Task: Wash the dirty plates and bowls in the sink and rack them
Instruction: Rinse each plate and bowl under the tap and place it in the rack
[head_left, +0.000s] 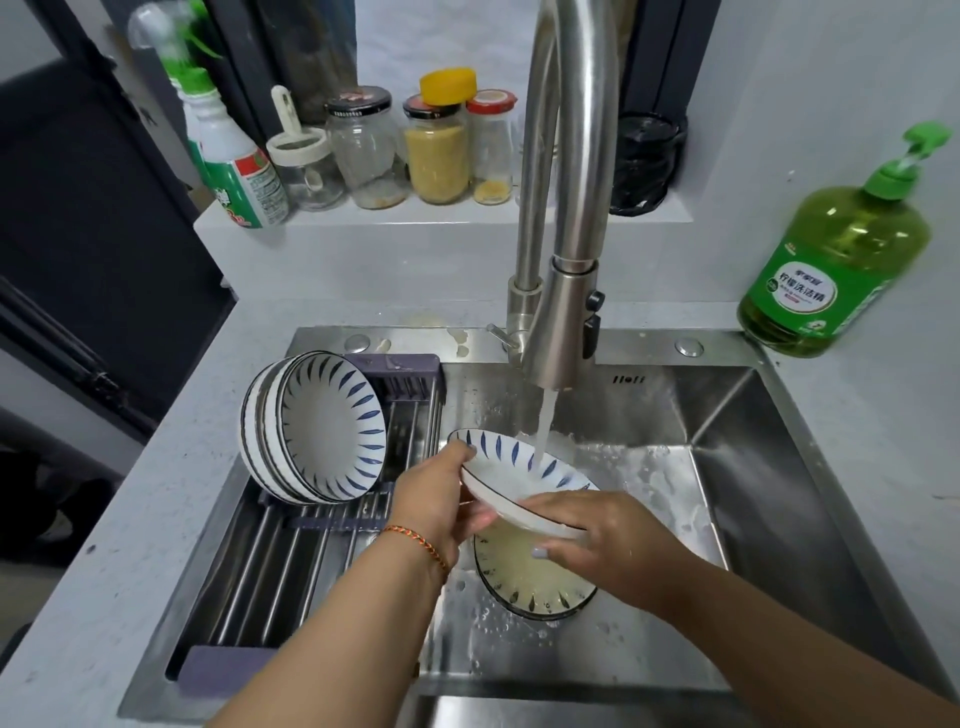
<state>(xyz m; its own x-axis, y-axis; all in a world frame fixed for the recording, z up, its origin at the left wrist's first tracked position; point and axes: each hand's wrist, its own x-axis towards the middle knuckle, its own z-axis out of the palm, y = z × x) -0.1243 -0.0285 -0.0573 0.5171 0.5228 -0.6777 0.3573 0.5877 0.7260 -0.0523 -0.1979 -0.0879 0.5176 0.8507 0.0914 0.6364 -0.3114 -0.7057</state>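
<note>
A white plate (511, 470) with blue leaf marks tilts under the running tap (563, 322), water striking its inside. My left hand (441, 499) grips its left rim. My right hand (608, 540) holds its near underside, thumb below the rim. Beneath them, a stack of dirty plates (535, 577) with cloudy water lies on the sink (779, 509) floor. Several washed bowls (317, 426) stand on edge in the rack (291, 561) at the sink's left.
A green dish soap bottle (836, 254) stands on the counter at the right. Jars (436, 150) and a spray bottle (228, 156) line the ledge behind the tap. Foam and droplets cover the sink floor.
</note>
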